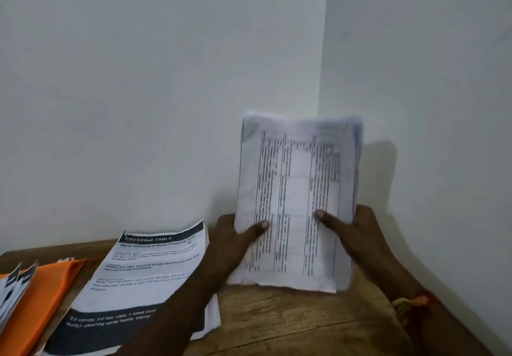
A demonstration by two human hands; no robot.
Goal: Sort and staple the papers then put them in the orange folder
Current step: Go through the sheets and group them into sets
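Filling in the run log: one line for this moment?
left hand, right hand: grip paper stack upright | orange folder: lying on table, left side

Both hands sit in the lower middle of the frame, raised side by side. The left hand [231,240] grips the left edge of an upright paper stack [296,189], its thumb laid across the front page and the other fingers hidden behind. The right hand [360,234] grips the right edge the same way, thumb pointing left. The left forearm rises from the bottom centre. The right wrist, at lower right, wears a red-and-yellow thread band [415,304].
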